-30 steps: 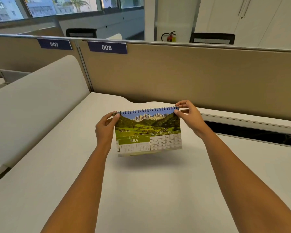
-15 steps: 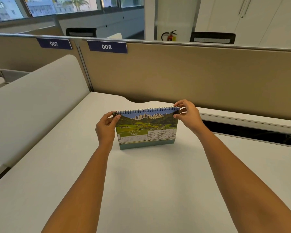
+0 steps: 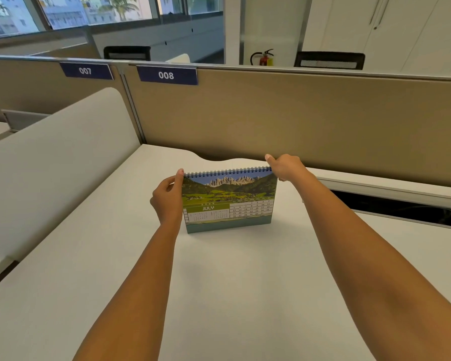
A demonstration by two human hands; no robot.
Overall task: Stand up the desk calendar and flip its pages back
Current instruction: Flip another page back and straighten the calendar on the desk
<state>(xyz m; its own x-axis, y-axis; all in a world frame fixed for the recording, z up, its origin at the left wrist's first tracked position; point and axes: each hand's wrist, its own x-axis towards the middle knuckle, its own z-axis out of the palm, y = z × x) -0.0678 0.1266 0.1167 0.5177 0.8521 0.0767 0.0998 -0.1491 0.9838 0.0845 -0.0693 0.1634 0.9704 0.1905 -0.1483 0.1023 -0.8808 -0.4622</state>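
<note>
The desk calendar (image 3: pixel 228 201) stands upright on the white desk (image 3: pixel 240 277), its base resting on the surface. Its front page shows a mountain landscape and the month JULY, with a dark spiral binding along the top. My left hand (image 3: pixel 167 199) pinches the top left corner at the spiral. My right hand (image 3: pixel 285 168) grips the top right corner, fingers curled over the binding. The back side of the calendar is hidden.
A tan partition (image 3: pixel 284 121) with labels 007 (image 3: pixel 86 71) and 008 (image 3: pixel 166 75) runs behind the desk. A dark cable slot (image 3: pixel 401 209) lies open at the right. A white curved divider (image 3: pixel 55 157) borders the left side.
The calendar was held tilted above the desk a second ago. It has come down onto its base and now stands upright, with both hands still at the top corners.
</note>
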